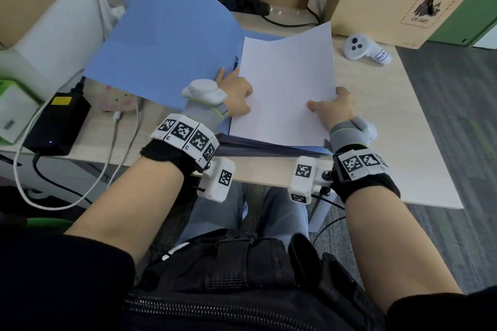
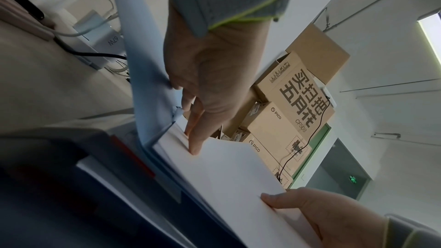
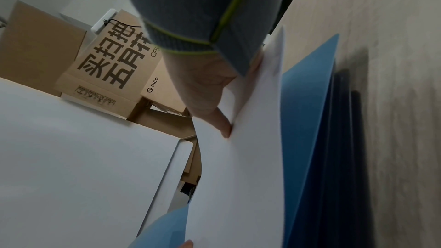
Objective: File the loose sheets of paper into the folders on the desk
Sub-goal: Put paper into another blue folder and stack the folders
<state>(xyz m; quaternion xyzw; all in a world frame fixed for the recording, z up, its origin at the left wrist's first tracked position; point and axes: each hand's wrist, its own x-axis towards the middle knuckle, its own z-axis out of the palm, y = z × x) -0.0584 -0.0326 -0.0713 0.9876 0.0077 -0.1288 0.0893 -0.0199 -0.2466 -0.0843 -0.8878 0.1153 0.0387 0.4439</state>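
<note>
A light-blue folder (image 1: 166, 35) lies open on the desk, its cover raised to the left. A white sheet (image 1: 285, 88) lies over its inside, the far end curling up. My left hand (image 1: 232, 80) is at the sheet's left edge: in the left wrist view a straight finger (image 2: 194, 142) presses the sheet (image 2: 226, 176) while the hand's back props the blue cover (image 2: 148, 82). My right hand (image 1: 329, 105) pinches the sheet's right edge, thumb on top. More folders, dark blue (image 1: 269, 146), are stacked underneath; the right wrist view shows their edges (image 3: 343, 139).
A white hand controller (image 1: 365, 48) lies on the desk at the far right, beside a cardboard box (image 1: 390, 2). A black power brick (image 1: 59, 121) and white cables sit at the left. The desk's front edge (image 1: 263, 177) runs just under my wrists.
</note>
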